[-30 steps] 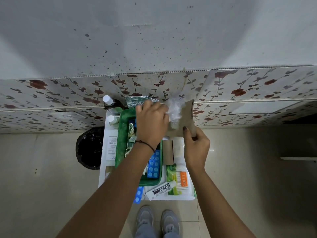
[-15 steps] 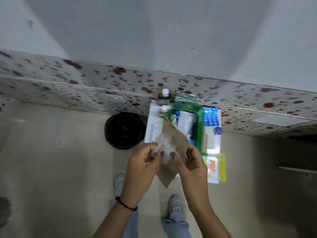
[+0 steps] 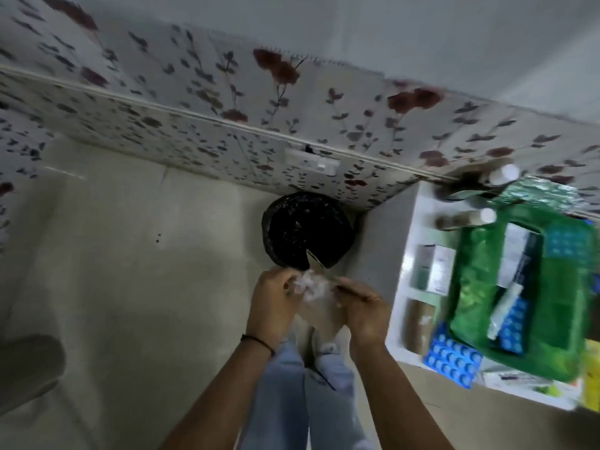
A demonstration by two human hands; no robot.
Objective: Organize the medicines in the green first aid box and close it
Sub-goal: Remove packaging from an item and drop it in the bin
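Head view shows both hands brought together at chest height in front of the person: the left hand [image 3: 276, 300] and the right hand [image 3: 363, 311] pinch, between them, a crumpled clear plastic wrapper [image 3: 310, 285] lying against a brown piece of cardboard [image 3: 319, 315]. A second ago these same hands held that bundle over the table; now the person has turned left, so the bundle hangs just short of the black-lined bin [image 3: 308, 230] on the floor by the flowered wall. That reads as clearing packaging rubbish rather than sorting medicine, and the drop itself is not yet made. Off to the right stands the white table [image 3: 407, 280], and on it the green first aid box [image 3: 474, 287] lies open, with a tube and blue blister strips [image 3: 514, 323] inside. More blue strips [image 3: 453, 358], small cartons [image 3: 433, 269] and white-capped bottles [image 3: 487, 216] sit outside it, so most of the packing, and the closing, seems left to do.
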